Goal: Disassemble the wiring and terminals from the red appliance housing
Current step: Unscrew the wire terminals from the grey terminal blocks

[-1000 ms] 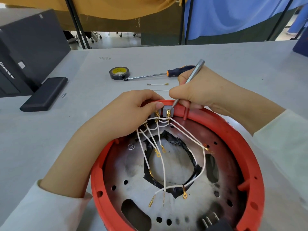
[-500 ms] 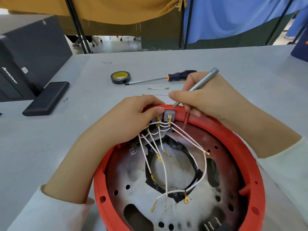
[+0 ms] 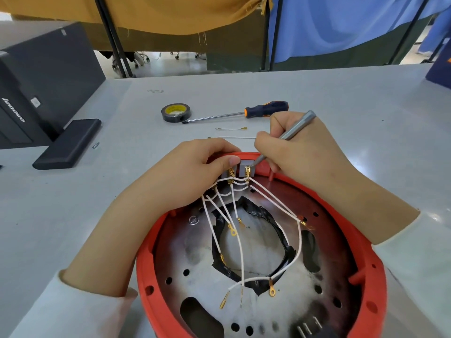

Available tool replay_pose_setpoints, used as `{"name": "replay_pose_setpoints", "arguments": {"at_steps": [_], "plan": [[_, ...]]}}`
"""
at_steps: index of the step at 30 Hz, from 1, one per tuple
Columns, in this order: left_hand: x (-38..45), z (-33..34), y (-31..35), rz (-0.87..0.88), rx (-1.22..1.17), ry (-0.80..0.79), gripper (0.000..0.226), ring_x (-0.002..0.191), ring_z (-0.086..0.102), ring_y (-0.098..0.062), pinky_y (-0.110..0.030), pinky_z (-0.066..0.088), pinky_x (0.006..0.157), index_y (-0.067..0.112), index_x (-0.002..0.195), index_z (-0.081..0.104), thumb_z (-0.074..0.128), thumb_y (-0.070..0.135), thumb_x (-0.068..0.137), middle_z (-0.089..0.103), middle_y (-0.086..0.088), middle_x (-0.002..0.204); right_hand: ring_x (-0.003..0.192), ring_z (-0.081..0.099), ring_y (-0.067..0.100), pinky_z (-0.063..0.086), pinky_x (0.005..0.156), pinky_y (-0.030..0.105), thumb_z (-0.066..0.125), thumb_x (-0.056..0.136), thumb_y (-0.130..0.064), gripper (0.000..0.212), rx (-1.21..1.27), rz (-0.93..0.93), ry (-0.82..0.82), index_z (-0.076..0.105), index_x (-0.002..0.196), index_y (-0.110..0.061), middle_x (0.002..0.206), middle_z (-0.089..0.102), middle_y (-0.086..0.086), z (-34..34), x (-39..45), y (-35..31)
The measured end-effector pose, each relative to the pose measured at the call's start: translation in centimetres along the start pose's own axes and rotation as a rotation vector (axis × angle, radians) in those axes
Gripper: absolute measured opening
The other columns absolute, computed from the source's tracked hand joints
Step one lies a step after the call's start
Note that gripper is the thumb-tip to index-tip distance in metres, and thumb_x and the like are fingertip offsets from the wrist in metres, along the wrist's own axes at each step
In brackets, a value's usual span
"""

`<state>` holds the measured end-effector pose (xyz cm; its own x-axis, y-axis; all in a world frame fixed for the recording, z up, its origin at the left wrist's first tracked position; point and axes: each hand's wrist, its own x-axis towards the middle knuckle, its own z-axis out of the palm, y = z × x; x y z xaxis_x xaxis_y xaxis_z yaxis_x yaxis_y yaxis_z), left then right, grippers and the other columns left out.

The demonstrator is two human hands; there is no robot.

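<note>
The round red housing lies open side up in front of me, with a perforated metal plate inside. Several white wires with gold terminals fan out from a grey terminal block at the far rim. My left hand grips the far rim and the block's left part, thumb on top. My right hand holds a thin grey metal tool like a pen, its tip on the block's right top edge.
On the grey table behind the housing lie two loose white wires, an orange-and-black screwdriver and a roll of black tape. A black computer case and a black flat slab sit at left.
My right hand has tilted the grey tool flatter, its upper end swinging right. The view shifted slightly; my left hand keeps its grip on the rim.
</note>
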<state>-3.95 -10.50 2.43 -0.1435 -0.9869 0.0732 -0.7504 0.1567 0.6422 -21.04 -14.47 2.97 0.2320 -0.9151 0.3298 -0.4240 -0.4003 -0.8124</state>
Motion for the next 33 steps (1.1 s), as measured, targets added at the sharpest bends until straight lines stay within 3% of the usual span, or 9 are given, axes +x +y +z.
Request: {"name": "replay_pose_setpoints", "arguments": {"at_steps": [9,15,22,25,33], "plan": [[-0.07,-0.03,0.10,-0.001,0.008,-0.001,0.024,0.091,0.057,0.002,-0.008,0.039,0.078,0.033,0.114,0.063,0.048,0.038,0.095,0.066,0.017,0.100,0.040,0.040,0.012,0.033,0.042,0.023,0.057,0.078,-0.011,0.029,-0.011,-0.027,-0.017,0.037,0.058,-0.010,0.049,0.041,0.012,0.03,0.08,-0.16],[-0.01,0.05,0.03,-0.004,-0.003,-0.002,0.022,0.087,0.059,0.000,-0.012,0.042,0.077,0.034,0.110,0.064,0.049,0.038,0.095,0.068,0.014,0.096,0.026,0.035,0.006,0.028,0.033,0.012,0.053,0.075,-0.005,0.032,0.080,0.078,-0.095,0.033,0.052,-0.013,0.034,0.043,0.000,-0.15,0.59,-0.21],[0.04,0.03,-0.02,-0.005,-0.008,-0.005,0.021,0.089,0.060,-0.002,-0.019,0.044,0.081,0.035,0.108,0.065,0.049,0.038,0.095,0.069,0.012,0.097,0.028,0.032,0.009,0.025,0.033,0.014,0.054,0.074,-0.006,0.034,0.075,0.112,-0.135,0.032,0.048,-0.014,0.032,0.040,-0.002,-0.02,0.99,-0.34],[0.04,0.05,0.05,-0.003,-0.014,-0.006,0.021,0.091,0.061,-0.003,-0.023,0.044,0.084,0.034,0.109,0.065,0.049,0.037,0.095,0.069,0.011,0.098,0.037,0.033,0.009,0.028,0.039,0.020,0.057,0.073,-0.011,0.036,-0.052,0.047,-0.107,0.031,0.048,-0.015,0.034,0.033,-0.006,0.37,0.79,-0.34],[-0.07,0.00,0.10,-0.002,-0.019,-0.001,0.021,0.088,0.059,0.000,-0.013,0.042,0.079,0.034,0.109,0.065,0.049,0.037,0.095,0.068,0.014,0.096,0.032,0.034,0.007,0.028,0.036,0.013,0.056,0.073,-0.007,0.036,0.089,0.078,0.004,0.032,0.048,-0.016,0.035,0.039,-0.004,0.09,0.65,-0.08]]}}
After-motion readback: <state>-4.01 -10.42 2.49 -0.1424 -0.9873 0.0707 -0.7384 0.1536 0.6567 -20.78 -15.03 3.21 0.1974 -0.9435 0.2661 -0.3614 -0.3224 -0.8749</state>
